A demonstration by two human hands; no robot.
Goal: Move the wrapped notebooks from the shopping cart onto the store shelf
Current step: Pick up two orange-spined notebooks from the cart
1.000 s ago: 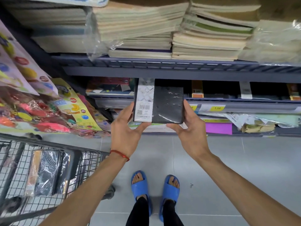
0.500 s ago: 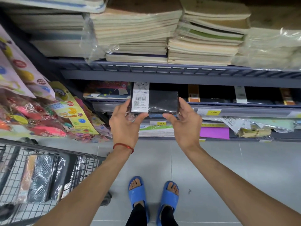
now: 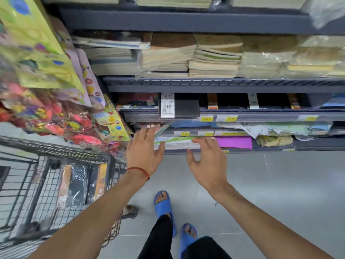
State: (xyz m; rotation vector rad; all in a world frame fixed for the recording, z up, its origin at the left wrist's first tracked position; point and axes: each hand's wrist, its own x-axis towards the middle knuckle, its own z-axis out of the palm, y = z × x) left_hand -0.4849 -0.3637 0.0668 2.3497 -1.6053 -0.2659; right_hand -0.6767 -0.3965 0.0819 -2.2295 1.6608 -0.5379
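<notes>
hanging sticker sheets [image 3: 46, 71] in yellow and pink crowd the left side, right above the wire shopping cart [image 3: 56, 152]. stacks of pale exercise books [image 3: 168, 58], some under clear film, fill the tier above. nothing stands between the hands and the store shelf [image 3: 261, 116], a grey metal tier with a flat lip carrying yellow price tags [image 3: 206, 119]. below it lie loose paper packs and a purple sheet [image 3: 235, 142].

the wrapped black notebook [image 3: 180, 108] sits on that tier at its left part, its near edge overhanging the lip. its white barcode band is at the left end and its dark cover at the right. it seems to lie flat with its longer side along the shelf edge, though the steep angle makes this hard to judge.

the left hand [image 3: 144, 152], with a red string bracelet [image 3: 139, 170] at the wrist, and the right hand [image 3: 207, 161] hover below the notebook, apart from it, fingers spread loose and holding nothing.

more wrapped notebooks [image 3: 80, 186] stand on edge in the cart, black covers glossy under crinkled film, with orange bands. blue slippers [image 3: 162, 202] rest on smooth grey floor tiles.
</notes>
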